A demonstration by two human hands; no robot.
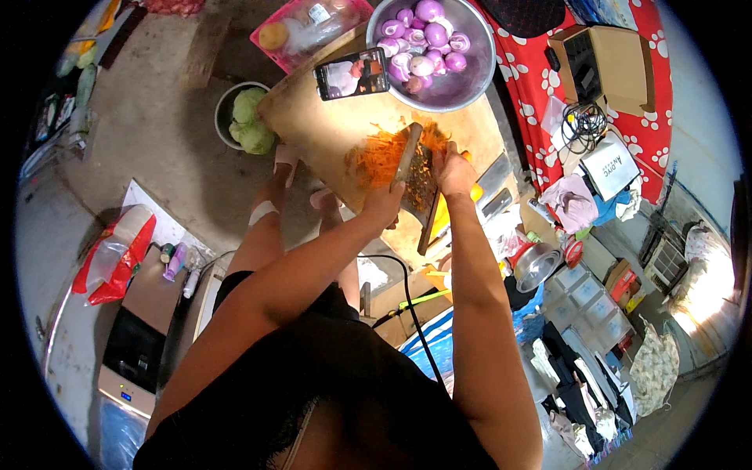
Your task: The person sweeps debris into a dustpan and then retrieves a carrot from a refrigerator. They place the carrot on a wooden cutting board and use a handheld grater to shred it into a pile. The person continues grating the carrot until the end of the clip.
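Both my hands are on a wooden-railed grater (418,191), a dark metal plate between two wooden side rails, flecked with orange shreds and held tilted over the board. My left hand (385,205) grips the lower end of its left rail. Around the far part of the other rail, my right hand (455,171) is closed; its fingertips are partly hidden. Shredded carrot (379,155) lies heaped on the wooden board (317,126) under and beside the grater. An orange piece, perhaps carrot, shows just past my right hand.
A metal basin (479,70) of peeled purple onions (436,34) stands at the board's far edge, beside a propped phone (352,73). Left of the board, a bowl (223,120) holds cabbages (251,120). Beyond is a pink basket (282,56). A black cable (408,288) hangs near my lap.
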